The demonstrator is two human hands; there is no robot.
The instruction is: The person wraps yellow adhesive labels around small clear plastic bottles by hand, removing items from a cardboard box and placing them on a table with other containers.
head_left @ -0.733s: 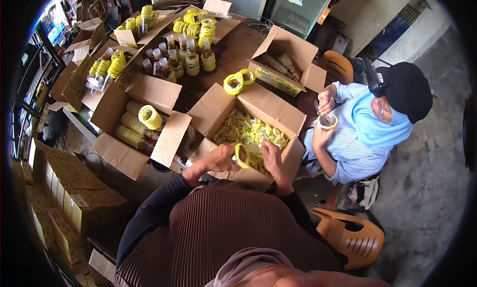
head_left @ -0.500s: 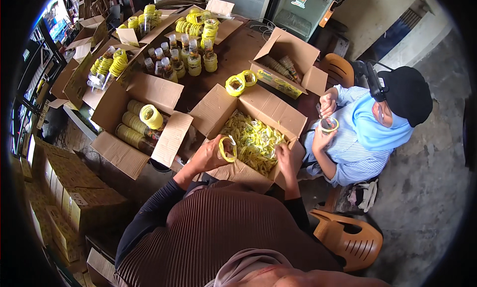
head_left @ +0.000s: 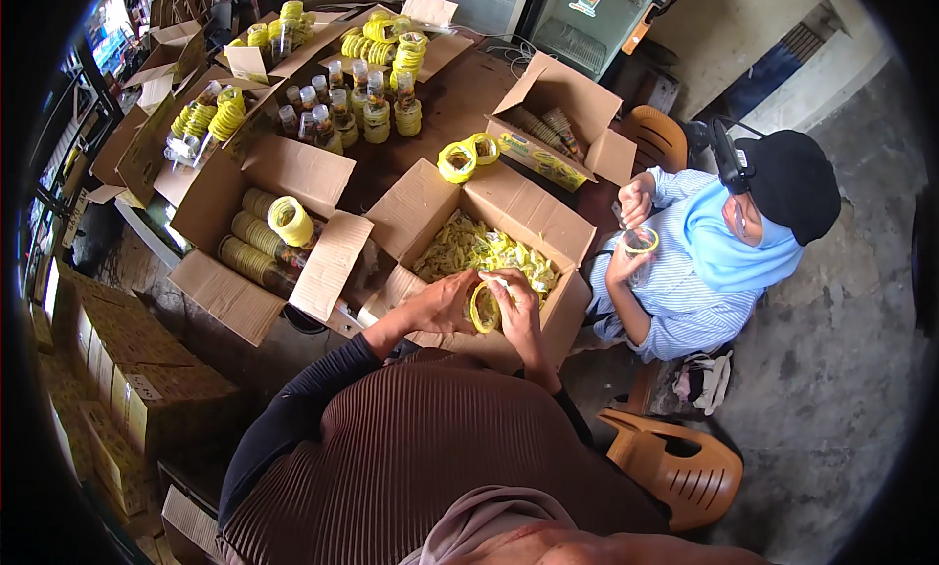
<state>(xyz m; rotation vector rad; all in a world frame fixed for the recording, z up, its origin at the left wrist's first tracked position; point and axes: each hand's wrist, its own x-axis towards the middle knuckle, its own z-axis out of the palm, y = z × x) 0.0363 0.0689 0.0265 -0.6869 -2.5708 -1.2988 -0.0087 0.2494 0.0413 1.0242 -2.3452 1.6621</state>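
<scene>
My left hand [head_left: 442, 304] is wrapped round a clear plastic cup [head_left: 484, 309] with a yellow rim, its mouth tipped toward me. At that rim my right hand [head_left: 517, 309] has its fingers pinched together; a small pale bit shows by the fingertips, too small to name. Both hands are above the near side of an open cardboard box [head_left: 528, 213]. Inside lies a heap of small yellow-and-white packets [head_left: 469, 247]. Two yellow-rimmed cups [head_left: 458, 162] stand at the box's far edge.
To the left, an open carton [head_left: 230, 296] holds stacked cups. Filled cups [head_left: 377, 115] stand on the brown table, with more cartons behind. A co-worker [head_left: 714, 242] at right holds a clear cup [head_left: 639, 242]. A brown plastic chair [head_left: 685, 467] stands near right.
My right hand has come up from the packets to the cup's rim. My left hand has brought the cup rightward to meet it. The co-worker's cup now appears clearer and tilted differently.
</scene>
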